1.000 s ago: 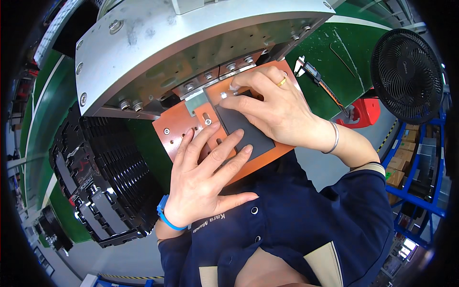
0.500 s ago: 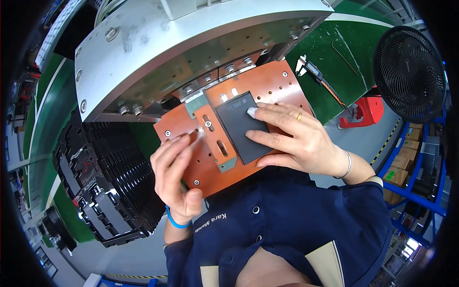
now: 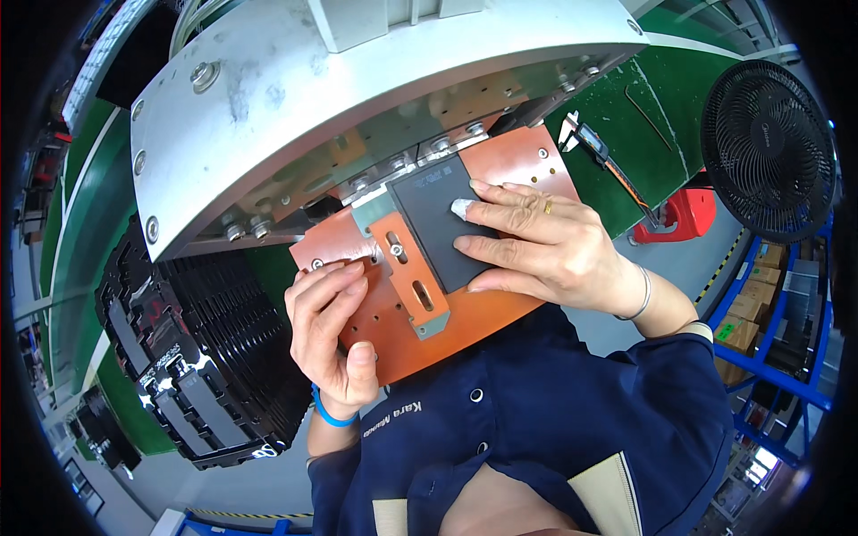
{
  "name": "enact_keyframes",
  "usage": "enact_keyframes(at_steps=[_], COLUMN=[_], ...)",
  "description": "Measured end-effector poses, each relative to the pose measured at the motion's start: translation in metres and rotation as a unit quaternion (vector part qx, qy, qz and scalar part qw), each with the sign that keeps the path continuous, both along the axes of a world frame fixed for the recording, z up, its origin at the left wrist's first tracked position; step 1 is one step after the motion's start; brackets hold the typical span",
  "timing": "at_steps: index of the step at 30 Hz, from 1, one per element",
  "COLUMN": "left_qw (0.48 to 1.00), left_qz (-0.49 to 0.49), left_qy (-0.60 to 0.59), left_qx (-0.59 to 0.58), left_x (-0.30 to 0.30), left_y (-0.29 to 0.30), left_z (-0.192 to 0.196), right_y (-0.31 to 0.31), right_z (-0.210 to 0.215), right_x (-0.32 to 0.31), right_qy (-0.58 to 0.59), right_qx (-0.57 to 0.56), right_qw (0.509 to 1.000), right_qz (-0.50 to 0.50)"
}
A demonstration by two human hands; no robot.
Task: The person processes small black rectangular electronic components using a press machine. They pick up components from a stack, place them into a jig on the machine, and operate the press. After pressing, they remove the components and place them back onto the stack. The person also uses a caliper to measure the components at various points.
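A flat black rectangular battery pack [image 3: 424, 217] lies on an orange fixture plate [image 3: 514, 154]. Its far end reaches the lower edge of the metal press. Along the pack's left side runs a slotted orange guide block [image 3: 411, 277], fixed with a screw. My right hand [image 3: 545, 246] rests over the pack's right part, fingers stretched and apart on its top, thumb by the near right edge. One fingertip has a white covering. My left hand [image 3: 331, 330] is open at the plate's left side, fingers loosely bent, thumb apart, holding nothing.
A large silver press [image 3: 375, 89] arches over the plate's far side. Stacked black trays [image 3: 206, 357] stand at left. On the green bench top [image 3: 657, 85] lie a digital caliper [image 3: 608, 161] and a hex key [image 3: 645, 116]. A black fan [image 3: 767, 147] and a red object [image 3: 684, 214] are at right.
The battery pack has slid away from me along the guide block, up to the press, with my right hand on it. My left hand has come down nearer the plate's left side.
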State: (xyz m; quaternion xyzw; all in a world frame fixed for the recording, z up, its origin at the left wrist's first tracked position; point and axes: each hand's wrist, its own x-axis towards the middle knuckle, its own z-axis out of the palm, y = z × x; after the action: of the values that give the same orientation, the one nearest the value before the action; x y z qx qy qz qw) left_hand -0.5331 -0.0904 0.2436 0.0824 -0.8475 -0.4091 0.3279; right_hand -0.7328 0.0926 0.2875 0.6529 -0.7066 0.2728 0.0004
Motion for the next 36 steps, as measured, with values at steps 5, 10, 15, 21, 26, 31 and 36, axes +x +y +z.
enact_keyframes(at_steps=[5,10,15,21,26,31,36], left_qw=[1.0,0.998,0.998,0.997,0.996,0.996,0.996], left_qz=[0.0,-0.001,-0.013,-0.016,-0.013,-0.013,-0.011], left_qy=[0.011,0.022,0.019,0.022,0.011,0.014,0.02], left_qx=[0.016,0.065,0.065,0.075,0.085,0.091,0.091], left_x=[-0.001,-0.002,-0.003,-0.002,0.0,0.0,-0.002], left_y=[0.0,0.001,-0.001,-0.001,0.001,0.001,0.001], left_z=[-0.003,-0.005,-0.004,-0.008,-0.009,-0.009,-0.009], right_y=[-0.001,-0.002,-0.005,-0.005,-0.003,-0.004,-0.004], right_z=[-0.003,-0.005,-0.004,-0.004,-0.007,-0.006,-0.007], right_x=[0.0,0.003,0.006,0.008,0.008,0.009,0.011], right_qy=[0.019,0.033,0.065,0.092,0.101,0.108,0.113], right_qx=[-0.019,-0.034,-0.049,-0.047,-0.055,-0.056,-0.059], right_qw=[1.0,0.999,0.997,0.995,0.993,0.993,0.992], right_qz=[0.002,0.002,0.004,0.003,0.004,0.003,-0.005])
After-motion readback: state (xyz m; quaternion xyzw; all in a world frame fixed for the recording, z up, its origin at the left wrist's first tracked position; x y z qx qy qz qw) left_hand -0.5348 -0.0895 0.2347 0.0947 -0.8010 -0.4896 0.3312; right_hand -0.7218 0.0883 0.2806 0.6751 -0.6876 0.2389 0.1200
